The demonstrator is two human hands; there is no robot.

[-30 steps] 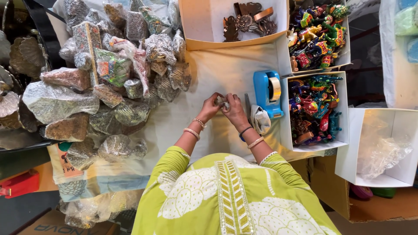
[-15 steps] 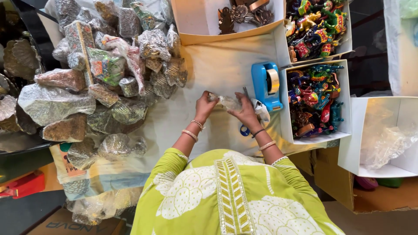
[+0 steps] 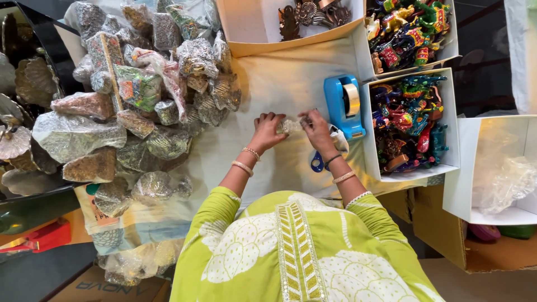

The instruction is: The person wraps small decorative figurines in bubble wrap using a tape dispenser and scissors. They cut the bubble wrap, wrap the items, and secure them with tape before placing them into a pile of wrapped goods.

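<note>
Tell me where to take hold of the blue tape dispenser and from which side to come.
Grip the blue tape dispenser across its two long flat sides, near the middle, coming from above. It stands upright on the table, long and narrow. A white box stands close on its right, so the right hand, nearest it, would probably reach down rather than in sideways.

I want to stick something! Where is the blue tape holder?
In the head view, the blue tape holder sits on the table, just beyond the right hand and beside the white box of colourful toys.
</note>
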